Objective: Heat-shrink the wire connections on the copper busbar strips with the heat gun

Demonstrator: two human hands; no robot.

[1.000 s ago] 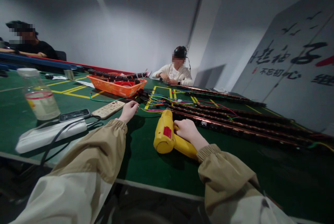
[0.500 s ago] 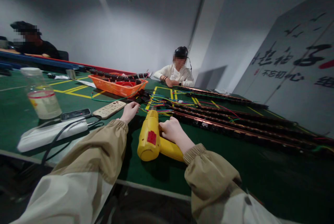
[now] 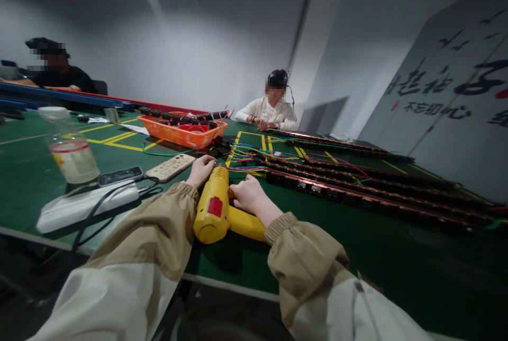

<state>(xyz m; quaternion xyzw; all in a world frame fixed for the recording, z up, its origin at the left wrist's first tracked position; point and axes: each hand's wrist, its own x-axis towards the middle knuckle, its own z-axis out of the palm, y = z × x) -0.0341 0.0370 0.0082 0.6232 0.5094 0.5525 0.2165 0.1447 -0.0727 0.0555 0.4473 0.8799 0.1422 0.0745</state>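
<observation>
My right hand (image 3: 251,195) is closed on a yellow heat gun (image 3: 211,208) with a red label, at the inner side of its handle. The gun's nozzle points away from me, towards a bundle of thin coloured wires (image 3: 246,161). Left of the nozzle, my left hand (image 3: 201,171) is closed in a pinch at the loose end of a wire; its fingertips are small and partly hidden. The wires run to long dark strips with copper-coloured edges (image 3: 317,188) lying on the right.
An orange basket (image 3: 180,134) with dark rolls stands beyond my left hand. Left are a beige power strip (image 3: 170,167), a phone (image 3: 120,176), a white box-like piece with cables (image 3: 89,206) and a bottle (image 3: 73,155). Two people sit across the green table (image 3: 254,272).
The heat gun and my right hand have shifted left, bringing the nozzle closer to my left hand. My view has turned slightly. The person opposite has moved their hands.
</observation>
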